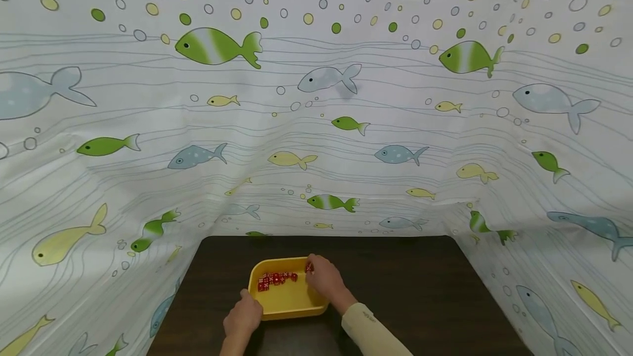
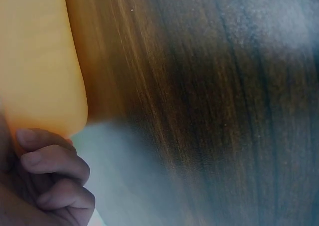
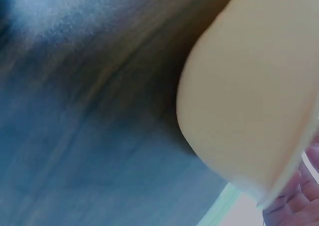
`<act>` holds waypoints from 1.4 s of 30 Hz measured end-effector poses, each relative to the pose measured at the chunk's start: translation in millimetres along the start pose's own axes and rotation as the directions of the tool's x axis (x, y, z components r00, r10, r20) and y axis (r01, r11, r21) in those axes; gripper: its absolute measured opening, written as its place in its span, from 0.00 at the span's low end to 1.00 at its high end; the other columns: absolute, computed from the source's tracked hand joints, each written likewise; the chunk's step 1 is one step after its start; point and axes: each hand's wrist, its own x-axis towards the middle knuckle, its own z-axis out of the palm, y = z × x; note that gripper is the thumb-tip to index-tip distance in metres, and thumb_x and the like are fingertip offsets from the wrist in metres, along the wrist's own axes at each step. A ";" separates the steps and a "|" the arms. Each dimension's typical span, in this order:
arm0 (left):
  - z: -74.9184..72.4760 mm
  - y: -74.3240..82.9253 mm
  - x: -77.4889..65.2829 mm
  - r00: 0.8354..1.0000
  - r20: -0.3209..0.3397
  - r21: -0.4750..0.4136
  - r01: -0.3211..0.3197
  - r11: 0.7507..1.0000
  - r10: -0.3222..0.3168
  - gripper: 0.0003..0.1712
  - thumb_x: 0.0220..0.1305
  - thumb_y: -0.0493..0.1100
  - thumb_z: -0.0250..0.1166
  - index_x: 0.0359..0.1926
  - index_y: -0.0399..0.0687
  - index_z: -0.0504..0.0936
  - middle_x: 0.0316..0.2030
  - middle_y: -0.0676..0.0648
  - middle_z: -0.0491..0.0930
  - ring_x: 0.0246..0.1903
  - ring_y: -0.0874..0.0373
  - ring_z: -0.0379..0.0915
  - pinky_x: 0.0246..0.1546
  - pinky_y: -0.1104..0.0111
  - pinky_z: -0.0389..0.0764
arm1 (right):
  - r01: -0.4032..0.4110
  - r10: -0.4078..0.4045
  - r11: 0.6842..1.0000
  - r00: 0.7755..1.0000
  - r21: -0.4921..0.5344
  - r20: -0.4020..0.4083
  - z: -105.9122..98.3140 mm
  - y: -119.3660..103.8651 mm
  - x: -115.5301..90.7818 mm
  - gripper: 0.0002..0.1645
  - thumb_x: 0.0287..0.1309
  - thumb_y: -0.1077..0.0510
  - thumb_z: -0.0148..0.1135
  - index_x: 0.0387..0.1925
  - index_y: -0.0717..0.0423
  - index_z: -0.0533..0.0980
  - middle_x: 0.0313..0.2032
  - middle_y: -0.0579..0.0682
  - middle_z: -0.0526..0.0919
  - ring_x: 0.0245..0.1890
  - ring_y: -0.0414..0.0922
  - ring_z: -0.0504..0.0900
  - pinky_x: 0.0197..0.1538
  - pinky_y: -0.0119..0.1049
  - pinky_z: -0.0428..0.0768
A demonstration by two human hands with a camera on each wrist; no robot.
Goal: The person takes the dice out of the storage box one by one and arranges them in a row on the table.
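Note:
A shallow yellow tray [image 1: 289,298] with rounded corners sits on the dark table. Several red dice [image 1: 274,279] with white marks lie in a cluster in its left far part. My left hand [image 1: 243,315] grips the near left corner of the tray; in the left wrist view its curled fingers [image 2: 55,158] lie against the tray's outside wall [image 2: 45,61]. Over the tray's right side, my right hand [image 1: 327,279] pinches a red die [image 1: 309,267] at the far right corner. In the right wrist view the tray wall [image 3: 249,86] hides most of that hand.
The dark wood-grain table [image 1: 405,290] extends on both sides of the tray. A white sheet [image 1: 316,142] printed with fish and bubbles hangs behind the table and along both its sides.

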 end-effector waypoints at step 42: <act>-4.1 2.2 -8.1 1.000 -0.024 -0.022 -0.011 1.000 0.011 0.28 0.78 0.42 0.50 0.67 0.24 0.62 0.30 0.39 0.75 0.29 0.46 0.73 0.34 0.55 0.71 | -0.127 0.143 0.982 0.984 0.142 -0.108 -15.5 82.5 -17.0 0.07 0.70 0.57 0.68 0.47 0.47 0.81 0.40 0.46 0.84 0.33 0.43 0.77 0.36 0.43 0.76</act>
